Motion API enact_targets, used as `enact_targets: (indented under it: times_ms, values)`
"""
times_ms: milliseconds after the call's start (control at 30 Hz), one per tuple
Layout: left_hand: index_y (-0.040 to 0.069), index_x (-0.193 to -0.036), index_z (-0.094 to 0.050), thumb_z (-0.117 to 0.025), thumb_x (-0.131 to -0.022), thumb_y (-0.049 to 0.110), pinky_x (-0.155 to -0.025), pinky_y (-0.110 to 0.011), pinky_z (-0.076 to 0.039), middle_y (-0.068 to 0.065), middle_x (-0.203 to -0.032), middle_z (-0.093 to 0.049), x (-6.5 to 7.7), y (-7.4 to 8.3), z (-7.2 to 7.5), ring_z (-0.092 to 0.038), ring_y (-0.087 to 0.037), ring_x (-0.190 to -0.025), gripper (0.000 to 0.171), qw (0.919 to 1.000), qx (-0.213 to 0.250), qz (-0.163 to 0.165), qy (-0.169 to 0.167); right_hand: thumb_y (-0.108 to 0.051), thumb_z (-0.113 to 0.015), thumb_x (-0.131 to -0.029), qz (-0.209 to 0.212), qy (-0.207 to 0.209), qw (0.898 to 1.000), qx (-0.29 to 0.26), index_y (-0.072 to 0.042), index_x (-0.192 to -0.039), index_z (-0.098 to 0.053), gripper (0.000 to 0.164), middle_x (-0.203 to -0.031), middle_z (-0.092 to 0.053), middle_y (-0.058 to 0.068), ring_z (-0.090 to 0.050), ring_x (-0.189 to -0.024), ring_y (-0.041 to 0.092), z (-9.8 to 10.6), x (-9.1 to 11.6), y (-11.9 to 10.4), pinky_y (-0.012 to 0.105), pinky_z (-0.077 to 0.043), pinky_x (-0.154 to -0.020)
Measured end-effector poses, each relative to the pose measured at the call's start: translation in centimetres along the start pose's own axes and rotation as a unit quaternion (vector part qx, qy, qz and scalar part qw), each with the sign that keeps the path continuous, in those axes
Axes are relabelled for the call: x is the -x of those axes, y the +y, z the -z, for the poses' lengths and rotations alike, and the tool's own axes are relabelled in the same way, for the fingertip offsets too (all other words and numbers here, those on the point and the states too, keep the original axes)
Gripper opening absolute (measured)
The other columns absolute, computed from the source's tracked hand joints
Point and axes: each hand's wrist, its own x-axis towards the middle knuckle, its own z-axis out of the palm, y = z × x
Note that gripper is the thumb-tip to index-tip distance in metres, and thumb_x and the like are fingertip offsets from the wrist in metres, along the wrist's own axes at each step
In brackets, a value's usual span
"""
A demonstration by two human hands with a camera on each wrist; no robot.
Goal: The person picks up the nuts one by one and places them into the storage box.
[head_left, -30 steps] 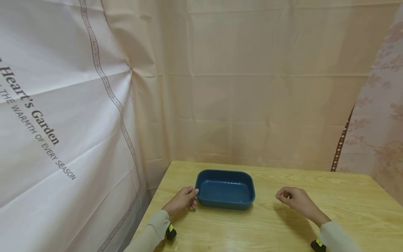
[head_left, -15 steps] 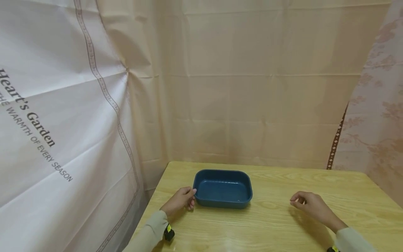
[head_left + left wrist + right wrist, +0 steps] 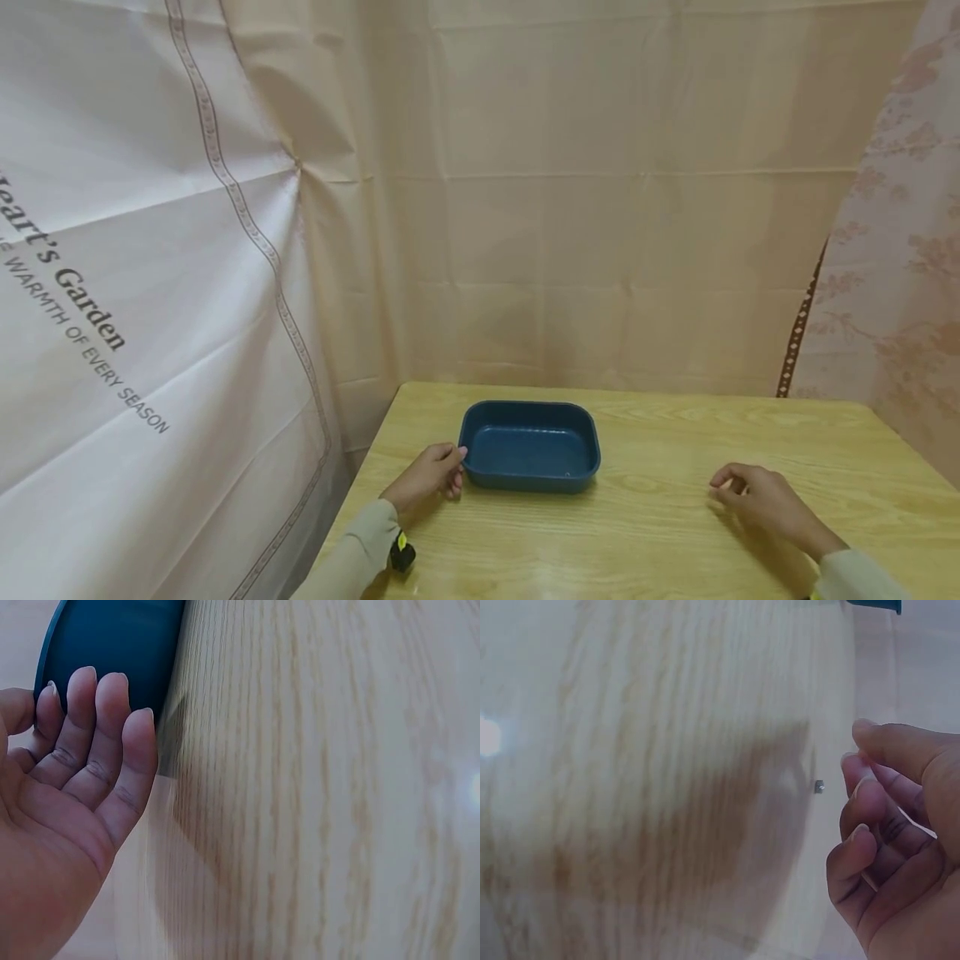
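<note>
In the head view my left hand (image 3: 429,479) pinches the left rim of a dark blue rectangular basin (image 3: 532,483) that stands on the wooden table. The left wrist view shows the thumb and forefinger at the rim, with the other fingers (image 3: 112,742) lying along the outer wall. A tiny ring-like spot (image 3: 567,475) shows inside the basin near its front right corner. To the right, my right hand (image 3: 772,504) hovers over the table with loosely curled fingers, thumb and forefinger tips close together. A tiny shiny metal piece (image 3: 820,787) appears just off those fingertips in the right wrist view.
The light wooden table (image 3: 637,550) spreads around the basin. Behind it hangs a beige cloth (image 3: 600,208), with a white printed cloth (image 3: 150,275) at the left and a flowered one (image 3: 900,250) at the right.
My right hand has moved rightward, away from the basin. My left hand keeps its pinch on the basin's rim, and the head view has shifted slightly.
</note>
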Motion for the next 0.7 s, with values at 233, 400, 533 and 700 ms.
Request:
enact_targets:
  times_ms: [233, 400, 533, 700]
  values:
    - [-0.006, -0.097, -0.057, -0.047, -0.112, 0.034, -0.062, -0.031, -0.055, -0.008, -0.078, -0.062, 0.0, -0.1, -0.1, -0.061, -0.018, -0.068, 0.043, 1.0, -0.005, 0.002, -0.001, -0.027, -0.072, -0.099, -0.023, -0.016, 0.999, -0.02, -0.002, -0.114, -0.065, 0.03, -0.079, -0.062, 0.002, -0.056, -0.056, 0.013, -0.3, 0.2, 1.1, 0.028, -0.047, -0.049]
    - [-0.005, -0.097, -0.057, -0.047, -0.112, 0.034, -0.062, -0.031, -0.055, -0.009, -0.078, -0.063, 0.1, -0.3, -0.2, -0.061, -0.018, -0.067, 0.043, 1.0, -0.001, 0.006, 0.0, -0.025, -0.073, -0.097, -0.038, -0.013, 0.999, -0.008, 0.0, -0.117, -0.063, 0.033, -0.078, -0.061, 0.002, -0.055, -0.055, 0.014, -0.6, 0.2, 1.8, 0.029, -0.047, -0.05]
    - [-0.007, -0.098, -0.056, -0.047, -0.112, 0.034, -0.062, -0.031, -0.055, -0.009, -0.079, -0.062, 0.2, -0.2, -0.2, -0.061, -0.018, -0.068, 0.045, 1.0, -0.005, 0.002, -0.001, -0.023, -0.074, -0.097, -0.05, -0.002, 0.999, 0.003, 0.0, -0.118, -0.062, 0.033, -0.075, -0.058, 0.002, -0.054, -0.054, 0.015, -0.8, 0.1, 2.1, 0.028, -0.045, -0.048]
    - [-0.009, -0.099, -0.056, -0.048, -0.111, 0.035, -0.063, -0.032, -0.054, -0.008, -0.079, -0.062, 0.0, -0.1, 0.1, -0.06, -0.019, -0.069, 0.047, 1.0, -0.006, -0.006, -0.004, -0.021, -0.071, -0.099, -0.057, 0.005, 0.998, 0.003, 0.003, -0.119, -0.057, 0.034, -0.074, -0.056, 0.003, -0.054, -0.054, 0.016, -0.7, -0.3, 2.1, 0.029, -0.047, -0.047]
